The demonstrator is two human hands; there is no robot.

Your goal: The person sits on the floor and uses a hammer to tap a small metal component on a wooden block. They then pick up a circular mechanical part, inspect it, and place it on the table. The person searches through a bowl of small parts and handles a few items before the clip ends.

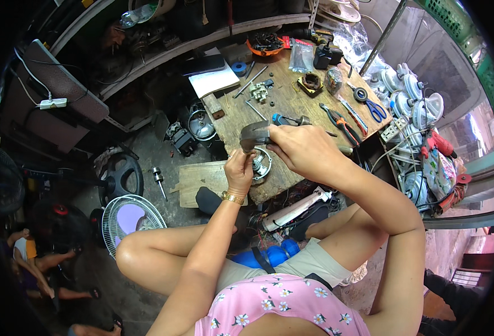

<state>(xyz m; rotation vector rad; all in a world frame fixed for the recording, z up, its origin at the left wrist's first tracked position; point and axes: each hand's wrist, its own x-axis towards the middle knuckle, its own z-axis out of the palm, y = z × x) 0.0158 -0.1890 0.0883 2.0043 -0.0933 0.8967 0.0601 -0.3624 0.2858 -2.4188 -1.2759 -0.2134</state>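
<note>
My right hand (305, 147) is closed round a claw hammer (253, 138), close to its dark metal head. The hammer head hangs just above my left hand (239, 172), which is closed, with its fingertips pinched together. Whatever the left fingers grip is hidden by the hand and the hammer. Right beside those fingertips, at the near left edge of the wooden table (286, 173), lies a round silver metal housing (262, 164), partly covered. A blue-handled tool (281, 120) rests on the table just beyond my right hand.
Pliers (341, 124), blue scissors (377, 111), a copper-wound motor coil (310, 84) and an orange bowl (265, 45) of small parts lie on the table. A fan grille (132, 221) stands on the floor at left. Fan motor parts (412, 101) pile up at right. Another person (31, 257) sits far left.
</note>
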